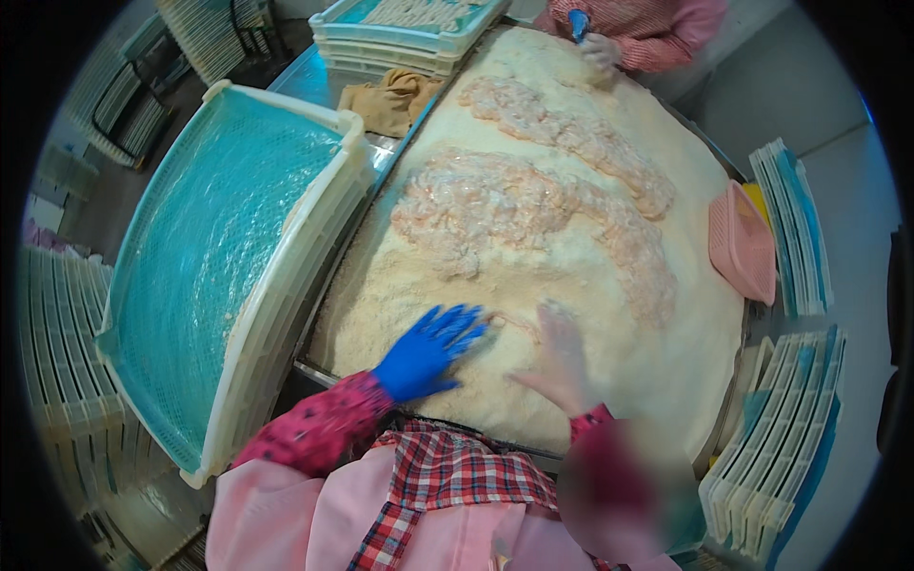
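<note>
Pale crumbs (pixel 571 276) fill broad tray (pixel 312 369), pinkish pieces (pixel 486 200) heaped on top; left grip (pixel 424 352) fingers spread, right grip (pixel 562 366) likewise, blurred

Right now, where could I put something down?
On the pale crumbs, between the pink basket and the pinkish heaps, or right of the right hand. It's crowded where the heaps lie, and between that hand and the left hand, around a thin strip.

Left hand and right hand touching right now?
Apart. The head view shows it: a strip of pale crumbs lies visible between the blue-gloved left hand and the blurred right hand.
</note>
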Tool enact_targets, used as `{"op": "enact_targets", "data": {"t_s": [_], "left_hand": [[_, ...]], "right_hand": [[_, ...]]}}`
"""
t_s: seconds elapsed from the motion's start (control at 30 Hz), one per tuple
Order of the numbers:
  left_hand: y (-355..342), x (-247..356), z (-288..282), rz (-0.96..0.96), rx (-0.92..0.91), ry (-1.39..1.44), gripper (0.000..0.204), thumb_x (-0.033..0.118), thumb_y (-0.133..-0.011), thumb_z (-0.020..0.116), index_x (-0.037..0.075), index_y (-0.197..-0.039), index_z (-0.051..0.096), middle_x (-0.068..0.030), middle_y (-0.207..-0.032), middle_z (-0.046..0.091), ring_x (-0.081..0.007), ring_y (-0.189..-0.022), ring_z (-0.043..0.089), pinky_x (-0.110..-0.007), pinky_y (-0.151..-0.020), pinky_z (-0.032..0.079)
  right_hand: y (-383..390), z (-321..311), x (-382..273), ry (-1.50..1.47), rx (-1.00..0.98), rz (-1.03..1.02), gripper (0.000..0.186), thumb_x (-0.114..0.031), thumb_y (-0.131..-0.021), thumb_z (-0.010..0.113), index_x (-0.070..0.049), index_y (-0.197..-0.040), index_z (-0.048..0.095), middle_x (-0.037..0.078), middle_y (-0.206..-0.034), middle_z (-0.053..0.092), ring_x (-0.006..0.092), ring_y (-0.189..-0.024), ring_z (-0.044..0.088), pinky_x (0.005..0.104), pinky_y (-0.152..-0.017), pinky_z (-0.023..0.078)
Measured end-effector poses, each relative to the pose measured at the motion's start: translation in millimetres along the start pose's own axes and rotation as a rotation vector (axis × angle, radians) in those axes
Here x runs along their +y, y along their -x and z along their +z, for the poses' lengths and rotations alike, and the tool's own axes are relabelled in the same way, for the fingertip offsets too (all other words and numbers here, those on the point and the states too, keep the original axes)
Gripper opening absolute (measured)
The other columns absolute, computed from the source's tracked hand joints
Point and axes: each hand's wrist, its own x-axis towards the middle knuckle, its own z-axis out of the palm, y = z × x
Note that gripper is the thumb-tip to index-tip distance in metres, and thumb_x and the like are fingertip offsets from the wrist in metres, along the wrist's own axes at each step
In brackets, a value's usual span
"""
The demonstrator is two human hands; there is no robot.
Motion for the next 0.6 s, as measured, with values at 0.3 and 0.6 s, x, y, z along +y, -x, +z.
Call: {"op": "enact_targets", "data": {"t_s": [0.3, 0.6], "left_hand": [[-33.4, -38.2, 43.5, -0.139, 0.075, 0.158, 0.044, 0.02, -0.079, 0.064, 0.013, -0.121, 0.054, -0.0104, -0.109, 0.059, -0.0292, -0.096, 0.057, -0.037, -0.081, 0.047], [-11.6, -44.5, 38.5, -0.226, 0.084, 0.048, 0.022, 0.016, -0.075, 0.067, 0.01, -0.096, 0.064, -0.0094, -0.097, 0.063, -0.0309, -0.087, 0.059, -0.038, -0.074, 0.048]], "right_hand": [[32.6, 11.4, 49.1, -0.085, 0.021, 0.167, 0.046, -0.023, -0.067, 0.071, -0.008, -0.109, 0.058, 0.011, -0.106, 0.059, 0.0298, -0.101, 0.053, 0.0417, -0.089, 0.04], [15.0, 49.0, 46.1, -0.101, 0.069, 0.152, 0.026, -0.018, -0.071, 0.067, -0.007, -0.093, 0.062, 0.01, -0.102, 0.06, 0.0296, -0.099, 0.054, 0.0423, -0.088, 0.041]]}}
